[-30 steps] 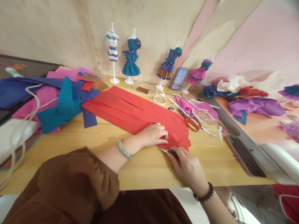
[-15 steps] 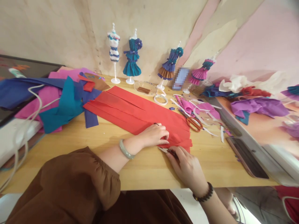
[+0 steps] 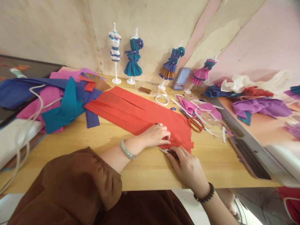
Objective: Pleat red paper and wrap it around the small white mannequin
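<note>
A long sheet of red crepe paper (image 3: 131, 109) lies across the wooden table (image 3: 70, 140), folded in lengthwise pleats. My left hand (image 3: 156, 136) rests on its near right end, fingers pressed together on the gathered folds. My right hand (image 3: 187, 167) is just below it at the paper's lower edge, fingertips pinching the red paper beside a small white strip. Both hands touch the paper's corner.
Orange-handled scissors (image 3: 194, 124) lie right of the red sheet among pink scraps (image 3: 189, 106). Blue, teal and pink paper (image 3: 63, 103) piles at left. Small mannequins in paper dresses (image 3: 133, 59) stand along the wall. A tape ring (image 3: 161, 99), a phone (image 3: 250, 157) and white cables (image 3: 21, 131) are nearby.
The hands have stayed on the same corner of the red paper; only the camera has drifted slightly.
</note>
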Demonstrator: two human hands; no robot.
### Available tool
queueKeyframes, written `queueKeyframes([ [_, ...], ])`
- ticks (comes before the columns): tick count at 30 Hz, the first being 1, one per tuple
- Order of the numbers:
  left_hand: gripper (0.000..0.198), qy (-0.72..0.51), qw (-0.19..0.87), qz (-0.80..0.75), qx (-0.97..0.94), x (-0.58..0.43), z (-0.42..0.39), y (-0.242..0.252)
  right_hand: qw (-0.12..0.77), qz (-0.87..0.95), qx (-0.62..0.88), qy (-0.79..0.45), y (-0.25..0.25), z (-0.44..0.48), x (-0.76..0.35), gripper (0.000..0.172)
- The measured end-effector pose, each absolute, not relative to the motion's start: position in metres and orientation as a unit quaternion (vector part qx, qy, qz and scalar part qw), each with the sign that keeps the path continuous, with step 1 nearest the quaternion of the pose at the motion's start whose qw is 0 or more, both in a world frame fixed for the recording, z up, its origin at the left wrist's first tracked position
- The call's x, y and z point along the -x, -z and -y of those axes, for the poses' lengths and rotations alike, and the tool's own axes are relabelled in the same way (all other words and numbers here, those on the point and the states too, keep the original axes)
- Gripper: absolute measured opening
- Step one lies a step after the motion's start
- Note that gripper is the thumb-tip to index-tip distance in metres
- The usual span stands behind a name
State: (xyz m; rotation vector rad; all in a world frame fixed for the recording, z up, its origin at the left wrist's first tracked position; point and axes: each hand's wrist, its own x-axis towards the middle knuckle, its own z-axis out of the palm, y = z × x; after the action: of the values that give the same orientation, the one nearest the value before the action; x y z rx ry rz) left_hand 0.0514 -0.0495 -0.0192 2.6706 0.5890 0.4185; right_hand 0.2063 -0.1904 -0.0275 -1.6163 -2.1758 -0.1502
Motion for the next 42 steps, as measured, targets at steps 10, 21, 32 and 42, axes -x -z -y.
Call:
queueKeyframes([
  [10,0.021,-0.148,0.183,-0.213,-0.948,-0.051,0.051,0.018,0.217,0.784,0.580,0.041,0.030,0.188,-0.204,0.028],
  [21,0.021,-0.147,0.190,-0.213,-0.947,-0.051,0.050,0.018,0.207,0.789,0.577,0.040,0.028,0.185,-0.199,0.028],
  [32,0.014,-0.207,0.247,-0.213,-0.922,-0.047,0.049,0.016,0.204,0.795,0.570,0.039,0.027,0.184,-0.206,0.024],
  [42,0.023,-0.233,0.216,-0.187,-0.929,-0.040,0.044,0.014,0.182,0.809,0.559,0.023,0.026,0.193,-0.245,0.026],
])
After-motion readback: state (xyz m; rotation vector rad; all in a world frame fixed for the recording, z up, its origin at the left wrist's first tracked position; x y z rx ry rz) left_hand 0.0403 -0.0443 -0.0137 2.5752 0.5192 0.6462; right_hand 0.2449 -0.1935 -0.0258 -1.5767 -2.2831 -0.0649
